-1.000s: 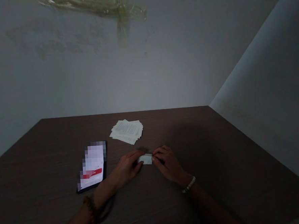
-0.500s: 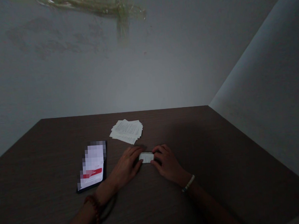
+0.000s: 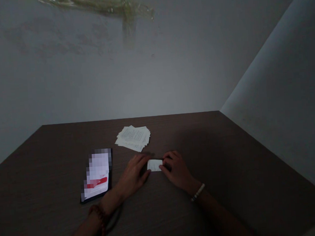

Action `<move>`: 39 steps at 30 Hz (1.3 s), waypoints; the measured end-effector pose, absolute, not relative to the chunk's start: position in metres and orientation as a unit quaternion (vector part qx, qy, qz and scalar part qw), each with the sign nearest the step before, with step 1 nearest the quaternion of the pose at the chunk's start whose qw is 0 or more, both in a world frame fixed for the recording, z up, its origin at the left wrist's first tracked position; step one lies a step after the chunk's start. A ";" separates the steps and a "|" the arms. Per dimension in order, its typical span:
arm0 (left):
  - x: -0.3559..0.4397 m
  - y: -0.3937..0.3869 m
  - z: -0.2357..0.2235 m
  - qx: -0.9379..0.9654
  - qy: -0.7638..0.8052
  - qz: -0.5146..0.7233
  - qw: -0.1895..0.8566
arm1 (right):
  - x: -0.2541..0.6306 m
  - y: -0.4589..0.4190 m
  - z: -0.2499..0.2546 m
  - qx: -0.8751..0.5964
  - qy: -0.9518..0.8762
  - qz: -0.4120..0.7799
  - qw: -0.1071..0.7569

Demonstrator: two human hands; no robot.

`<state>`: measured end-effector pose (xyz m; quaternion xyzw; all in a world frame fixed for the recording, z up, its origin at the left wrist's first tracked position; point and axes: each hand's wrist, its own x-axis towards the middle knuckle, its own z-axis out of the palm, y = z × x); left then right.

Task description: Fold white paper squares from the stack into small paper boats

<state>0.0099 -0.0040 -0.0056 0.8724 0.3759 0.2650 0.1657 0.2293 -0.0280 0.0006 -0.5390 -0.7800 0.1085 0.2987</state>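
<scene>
A small white folded paper (image 3: pixel 154 165) lies on the dark wooden table (image 3: pixel 230 170) between my two hands. My left hand (image 3: pixel 133 176) pinches its left edge with thumb and fingers. My right hand (image 3: pixel 176 168) grips its right edge, fingers curled over it. A brown bead bracelet sits on my left wrist and a white bead bracelet on my right wrist. The light is dim and the paper's print is too small to read.
A loose stack of printed white paper slips (image 3: pixel 133 137) lies just beyond my hands. A phone (image 3: pixel 97 174) with a lit screen lies to the left. Grey walls meet at the table's far right corner.
The paper has gone from a raised, thick-looking fold to lying flatter on the table. Both hands stayed in place, shifting slightly.
</scene>
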 end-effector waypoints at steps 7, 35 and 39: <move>0.008 -0.005 0.003 0.900 0.351 0.242 0.091 | 0.228 -0.025 -0.002 -0.547 -0.775 0.101 0.301; 0.011 -0.005 0.007 0.870 0.412 0.237 0.130 | 0.225 -0.037 0.016 -0.396 -0.903 0.067 0.154; 0.010 -0.003 0.005 0.865 0.428 0.225 0.132 | 0.223 -0.038 0.017 -0.414 -0.896 0.059 0.153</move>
